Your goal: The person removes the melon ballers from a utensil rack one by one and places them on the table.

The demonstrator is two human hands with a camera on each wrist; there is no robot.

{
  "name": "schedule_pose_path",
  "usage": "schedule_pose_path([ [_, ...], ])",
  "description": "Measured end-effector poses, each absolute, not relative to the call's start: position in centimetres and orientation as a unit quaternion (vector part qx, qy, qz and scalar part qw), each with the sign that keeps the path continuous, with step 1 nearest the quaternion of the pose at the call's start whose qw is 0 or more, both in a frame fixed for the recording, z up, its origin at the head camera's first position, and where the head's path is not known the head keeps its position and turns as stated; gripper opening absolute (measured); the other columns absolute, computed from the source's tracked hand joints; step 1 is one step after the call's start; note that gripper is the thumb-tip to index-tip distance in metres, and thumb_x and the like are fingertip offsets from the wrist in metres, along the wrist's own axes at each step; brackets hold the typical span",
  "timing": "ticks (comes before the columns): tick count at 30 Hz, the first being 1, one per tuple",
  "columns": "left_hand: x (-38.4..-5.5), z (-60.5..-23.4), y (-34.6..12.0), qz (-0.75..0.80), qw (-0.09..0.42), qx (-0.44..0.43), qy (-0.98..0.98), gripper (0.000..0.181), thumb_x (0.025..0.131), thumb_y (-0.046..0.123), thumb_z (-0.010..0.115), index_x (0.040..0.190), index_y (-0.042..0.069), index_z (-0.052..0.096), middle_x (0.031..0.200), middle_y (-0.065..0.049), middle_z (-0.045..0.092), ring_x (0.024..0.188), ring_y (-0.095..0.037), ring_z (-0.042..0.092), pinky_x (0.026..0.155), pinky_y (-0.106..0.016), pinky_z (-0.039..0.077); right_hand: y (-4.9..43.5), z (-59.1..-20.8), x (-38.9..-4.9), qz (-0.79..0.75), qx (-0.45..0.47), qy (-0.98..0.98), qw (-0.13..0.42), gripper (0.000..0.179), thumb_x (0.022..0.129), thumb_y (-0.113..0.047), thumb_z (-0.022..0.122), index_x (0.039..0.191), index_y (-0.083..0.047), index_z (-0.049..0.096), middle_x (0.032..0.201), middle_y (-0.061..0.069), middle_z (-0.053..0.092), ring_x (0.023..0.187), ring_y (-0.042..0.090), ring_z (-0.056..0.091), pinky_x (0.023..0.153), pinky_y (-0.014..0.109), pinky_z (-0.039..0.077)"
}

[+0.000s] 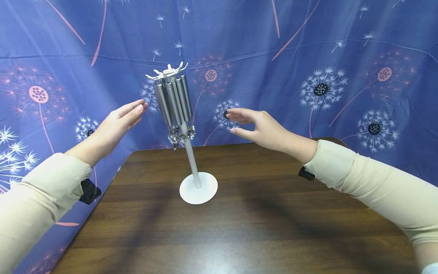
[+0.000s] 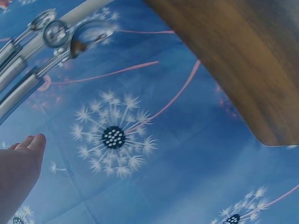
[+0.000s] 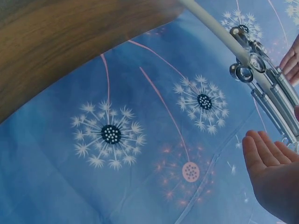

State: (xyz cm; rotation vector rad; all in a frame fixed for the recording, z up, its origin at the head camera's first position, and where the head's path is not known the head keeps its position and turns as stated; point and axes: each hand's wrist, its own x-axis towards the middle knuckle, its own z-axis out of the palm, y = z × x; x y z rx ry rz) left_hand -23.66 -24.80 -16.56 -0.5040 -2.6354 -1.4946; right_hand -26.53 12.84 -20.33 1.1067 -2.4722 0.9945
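Brown wooden table (image 1: 273,228) holds a white, round-footed stand (image 1: 192,163) of silver metal tools (image 1: 173,101) at eleven o'clock. Left hand (image 1: 118,123) at nine, right hand (image 1: 261,127) at three, both loose-fingered, empty; bumps could tip it.

We see a white stand with a flat round base, slim pole and hooked top (image 1: 198,194), on a dark brown wood-grain table (image 1: 219,228). Silver-coloured utensils with long cylindrical handles (image 1: 172,102) hang around the stand's pole. Our left hand (image 1: 118,123) is raised just left of the stand, fingers extended; our right hand (image 1: 261,127), thumb spread, hovers to its right. Behind the stand we see a blue dandelion-print fabric curtain (image 1: 260,83).
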Motion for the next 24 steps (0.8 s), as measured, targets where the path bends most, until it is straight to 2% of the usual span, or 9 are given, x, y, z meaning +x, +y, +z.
schedule_pose_path([
  [6,-24.5,-15.1,-24.1,-0.555,0.051,-0.166,-0.814,0.070,0.102,0.038,0.045,0.155,0.004,0.014,0.160,-0.014,0.021,0.148,-0.023,0.021,0.121,-0.028,0.022,11.8,-19.6,-27.7,0.386,0.377,-0.835,0.107,0.051,0.094,-0.022,0.065,0.141,-0.011,0.049,0.132,0.006,0.061,0.119,0.019,0.060,0.101,0.035,0.049],
  [11,-24.7,-14.4,-23.4,-0.570,0.050,-0.170,-0.802,0.070,0.102,0.038,0.046,0.154,0.003,0.014,0.160,-0.015,0.021,0.148,-0.025,0.020,0.122,-0.030,0.021,11.0,-19.1,-28.3,0.430,0.372,-0.819,0.079,0.049,0.095,-0.020,0.064,0.140,-0.010,0.049,0.131,0.007,0.062,0.118,0.019,0.060,0.098,0.035,0.052],
  [18,-25.4,-13.5,-22.9,-0.611,0.047,-0.162,-0.773,0.071,0.102,0.036,0.047,0.154,0.002,0.013,0.159,-0.016,0.022,0.148,-0.024,0.022,0.121,-0.030,0.022,9.7,-18.3,-29.3,0.478,0.347,-0.806,0.044,0.048,0.095,-0.021,0.063,0.140,-0.011,0.050,0.133,0.007,0.060,0.119,0.018,0.060,0.100,0.034,0.051],
  [24,-26.1,-13.0,-22.5,-0.680,0.037,-0.175,-0.711,0.069,0.103,0.030,0.046,0.154,0.000,0.011,0.160,-0.017,0.018,0.149,-0.023,0.018,0.122,-0.030,0.018,8.3,-18.6,-30.0,0.497,0.333,-0.801,0.012,0.050,0.095,-0.023,0.064,0.141,-0.012,0.048,0.138,0.006,0.056,0.121,0.017,0.058,0.104,0.034,0.048],
])
